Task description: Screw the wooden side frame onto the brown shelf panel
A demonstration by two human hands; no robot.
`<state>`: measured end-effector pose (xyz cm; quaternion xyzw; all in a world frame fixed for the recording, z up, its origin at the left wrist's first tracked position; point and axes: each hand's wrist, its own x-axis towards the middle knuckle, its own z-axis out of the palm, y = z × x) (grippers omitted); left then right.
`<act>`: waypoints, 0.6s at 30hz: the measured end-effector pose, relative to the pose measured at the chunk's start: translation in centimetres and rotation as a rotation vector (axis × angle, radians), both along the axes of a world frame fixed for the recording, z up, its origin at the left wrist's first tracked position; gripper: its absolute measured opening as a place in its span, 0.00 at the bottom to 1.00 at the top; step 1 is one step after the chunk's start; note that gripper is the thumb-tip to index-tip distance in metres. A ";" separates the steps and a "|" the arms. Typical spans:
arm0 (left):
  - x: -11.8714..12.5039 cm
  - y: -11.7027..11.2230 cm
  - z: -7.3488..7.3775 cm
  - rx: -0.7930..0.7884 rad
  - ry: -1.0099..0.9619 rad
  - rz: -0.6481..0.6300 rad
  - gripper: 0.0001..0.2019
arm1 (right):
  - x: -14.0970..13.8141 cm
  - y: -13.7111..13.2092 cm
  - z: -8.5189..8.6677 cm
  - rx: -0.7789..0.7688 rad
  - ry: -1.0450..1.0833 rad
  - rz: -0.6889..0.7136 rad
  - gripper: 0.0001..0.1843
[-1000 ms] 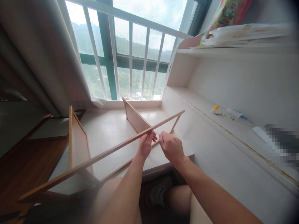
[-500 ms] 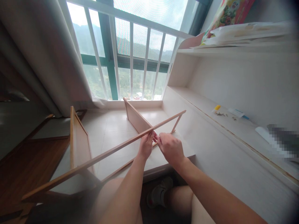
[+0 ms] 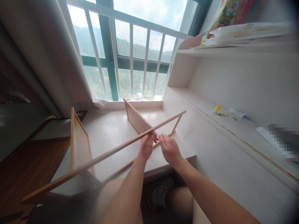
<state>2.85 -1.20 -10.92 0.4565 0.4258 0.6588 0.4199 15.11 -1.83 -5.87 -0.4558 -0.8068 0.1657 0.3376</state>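
Note:
A wooden rack (image 3: 119, 148) lies across the pale ledge, its long slim rail running from lower left to upper right. Under that rail, where a framed panel (image 3: 137, 115) meets it, my left hand (image 3: 146, 146) is closed around the wood. My right hand (image 3: 171, 149) is closed on a screwdriver-like tool with a thin metal shaft (image 3: 156, 133), which points at the joint by my left fingers. My fist hides the tool's handle, and the tip is too small to make out. A second framed panel (image 3: 80, 140) stands at the rack's left end.
On the shelf (image 3: 207, 119) at right lie several small screws (image 3: 219, 114), a yellow-capped item (image 3: 217, 108) and a small clear packet (image 3: 238, 113). White railings (image 3: 132, 62) cross the window at the back. A grey curtain (image 3: 51, 56) hangs at left. My legs are below the ledge's front edge.
My right hand has turned and shifted slightly, its knuckles now rolled over differently around the tool. My left hand and the rack have hardly moved.

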 end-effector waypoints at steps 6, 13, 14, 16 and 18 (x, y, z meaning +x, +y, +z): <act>0.0 0.2 -0.2 0.022 -0.008 0.010 0.17 | -1.1 -0.3 -1.0 -0.248 0.329 0.023 0.23; 0.0 0.1 -0.1 0.032 0.000 0.004 0.17 | -0.4 -0.6 0.2 -0.046 0.012 -0.019 0.21; 0.0 0.1 -0.1 0.030 0.001 0.004 0.17 | -0.2 -0.5 0.3 -0.020 -0.012 -0.013 0.21; 0.0 0.1 -0.1 0.023 0.003 0.006 0.17 | -0.1 -0.4 0.3 -0.008 0.004 0.016 0.22; 0.0 0.1 -0.2 0.017 0.006 0.004 0.18 | -0.1 -0.2 0.1 -0.025 0.066 0.048 0.23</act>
